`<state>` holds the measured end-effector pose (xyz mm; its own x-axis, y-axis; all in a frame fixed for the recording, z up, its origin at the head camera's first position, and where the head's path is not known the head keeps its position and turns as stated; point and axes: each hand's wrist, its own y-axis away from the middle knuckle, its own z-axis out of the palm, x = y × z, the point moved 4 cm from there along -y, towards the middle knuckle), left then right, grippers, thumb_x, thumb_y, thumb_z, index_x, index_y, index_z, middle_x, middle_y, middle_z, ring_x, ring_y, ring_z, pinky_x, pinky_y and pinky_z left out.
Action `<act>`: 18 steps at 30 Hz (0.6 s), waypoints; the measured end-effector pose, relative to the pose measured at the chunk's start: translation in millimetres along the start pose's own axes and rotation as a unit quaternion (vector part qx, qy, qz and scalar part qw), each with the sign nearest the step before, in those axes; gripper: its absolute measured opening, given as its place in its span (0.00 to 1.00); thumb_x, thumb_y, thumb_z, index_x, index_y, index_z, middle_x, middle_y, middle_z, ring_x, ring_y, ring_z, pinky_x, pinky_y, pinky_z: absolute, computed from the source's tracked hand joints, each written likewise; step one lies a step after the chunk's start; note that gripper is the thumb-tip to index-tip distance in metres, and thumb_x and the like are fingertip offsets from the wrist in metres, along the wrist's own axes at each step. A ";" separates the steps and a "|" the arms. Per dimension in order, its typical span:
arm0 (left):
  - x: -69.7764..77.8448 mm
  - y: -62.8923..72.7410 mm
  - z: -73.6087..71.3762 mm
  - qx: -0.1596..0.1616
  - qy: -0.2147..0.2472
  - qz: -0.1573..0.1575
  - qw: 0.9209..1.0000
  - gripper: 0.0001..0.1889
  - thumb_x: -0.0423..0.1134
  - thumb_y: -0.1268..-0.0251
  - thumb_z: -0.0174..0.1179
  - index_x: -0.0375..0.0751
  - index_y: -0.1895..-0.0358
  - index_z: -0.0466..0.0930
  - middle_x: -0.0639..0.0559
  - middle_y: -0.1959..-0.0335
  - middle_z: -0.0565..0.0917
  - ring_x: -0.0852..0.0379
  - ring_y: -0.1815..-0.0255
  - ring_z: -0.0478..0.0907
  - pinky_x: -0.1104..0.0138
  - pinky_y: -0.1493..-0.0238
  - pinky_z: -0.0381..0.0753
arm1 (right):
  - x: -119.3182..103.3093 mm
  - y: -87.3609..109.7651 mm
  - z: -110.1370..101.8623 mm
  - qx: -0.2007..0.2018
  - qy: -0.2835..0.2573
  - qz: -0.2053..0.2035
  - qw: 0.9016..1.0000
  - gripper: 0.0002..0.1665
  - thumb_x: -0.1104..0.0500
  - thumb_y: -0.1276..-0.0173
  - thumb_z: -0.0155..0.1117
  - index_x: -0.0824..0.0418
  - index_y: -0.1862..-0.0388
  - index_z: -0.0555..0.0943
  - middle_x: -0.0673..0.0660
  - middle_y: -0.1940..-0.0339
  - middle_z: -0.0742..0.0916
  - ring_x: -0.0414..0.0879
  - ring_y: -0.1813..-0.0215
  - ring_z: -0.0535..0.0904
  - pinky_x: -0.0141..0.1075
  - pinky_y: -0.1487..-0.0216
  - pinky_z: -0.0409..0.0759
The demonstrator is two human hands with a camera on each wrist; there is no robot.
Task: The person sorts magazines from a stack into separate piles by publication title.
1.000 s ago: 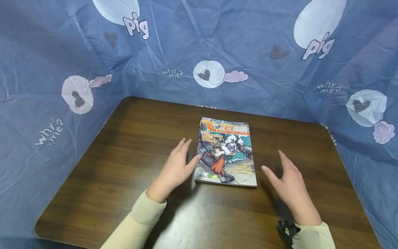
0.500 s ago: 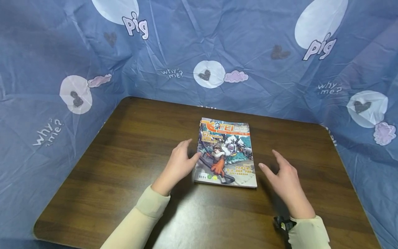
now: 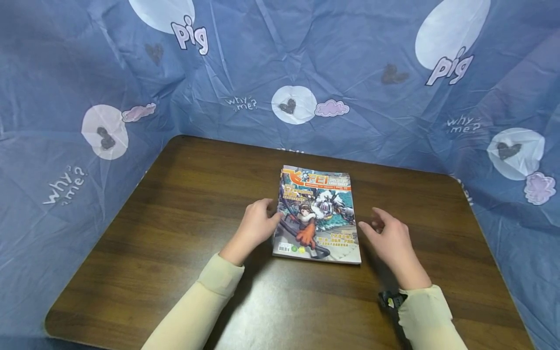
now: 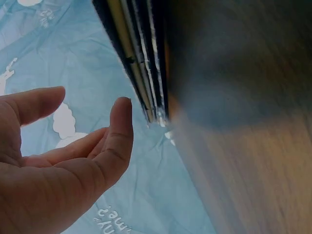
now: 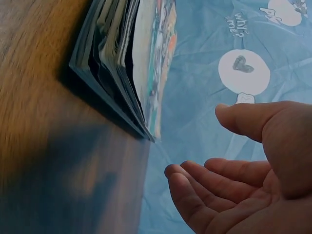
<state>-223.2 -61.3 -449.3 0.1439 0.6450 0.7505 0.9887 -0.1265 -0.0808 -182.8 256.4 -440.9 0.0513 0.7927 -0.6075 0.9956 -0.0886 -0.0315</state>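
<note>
A small stack of magazines lies flat on the wooden table, its top cover colourful with an orange title and a cartoon figure. Beside its left edge is my left hand, thumb tip at the edge in the head view and fingers bent. My right hand hovers off the right edge, thumb toward the stack, fingers loosely bent. In the left wrist view the layered spines stand apart from the fingers. The right wrist view shows the page edges with a gap to the thumb. Neither hand holds anything.
The brown wooden table has rounded corners. Blue printed cloth hangs behind it and along both sides. A black strapped device sits at the right wrist, by the pale sleeve.
My right hand has moved left, closer to the magazines, and its fingers have bent more. My left hand has shifted slightly right, its fingers curling in. The stack has stayed put.
</note>
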 end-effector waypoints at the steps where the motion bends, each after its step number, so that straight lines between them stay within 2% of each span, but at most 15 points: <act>1: -0.9 -1.4 0.8 -0.002 -0.001 -0.003 1.000 0.26 0.37 0.35 0.67 0.20 0.40 0.76 0.30 0.50 0.83 0.36 0.46 0.80 0.50 0.42 0.78 | 0.4 -1.8 1.7 0.001 -0.004 0.000 1.000 0.36 0.52 0.26 0.66 0.72 0.29 0.70 0.72 0.42 0.82 0.64 0.43 0.81 0.58 0.45 0.79; 7: -5.2 -8.3 4.6 -0.006 -0.006 -0.023 1.000 0.25 0.37 0.35 0.67 0.21 0.42 0.77 0.29 0.51 0.83 0.35 0.46 0.80 0.49 0.43 0.78 | 2.1 -11.8 10.5 0.002 -0.021 0.011 1.000 0.33 0.55 0.28 0.67 0.73 0.32 0.73 0.70 0.44 0.84 0.62 0.45 0.81 0.56 0.45 0.79; 14: -13.0 -16.3 10.9 -0.013 -0.014 -0.048 0.999 0.20 0.37 0.36 0.66 0.22 0.48 0.82 0.33 0.56 0.85 0.39 0.51 0.81 0.51 0.46 0.80 | 7.9 -20.4 18.3 -0.002 -0.030 0.049 0.998 0.31 0.55 0.28 0.68 0.73 0.34 0.76 0.68 0.47 0.85 0.60 0.46 0.80 0.55 0.44 0.77; 18: -17.4 -21.2 14.1 -0.018 -0.013 -0.064 0.998 0.19 0.37 0.37 0.65 0.24 0.50 0.84 0.34 0.55 0.86 0.39 0.50 0.82 0.51 0.46 0.80 | 11.4 -26.7 24.3 -0.014 -0.034 0.077 0.996 0.32 0.52 0.28 0.68 0.72 0.34 0.76 0.67 0.46 0.85 0.60 0.44 0.77 0.56 0.43 0.74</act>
<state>-246.0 -59.3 -469.8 0.0171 0.6766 0.7361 0.9970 -0.0675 0.0389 -210.8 253.2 -466.2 0.1984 0.7278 -0.6564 0.9783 -0.1874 0.0880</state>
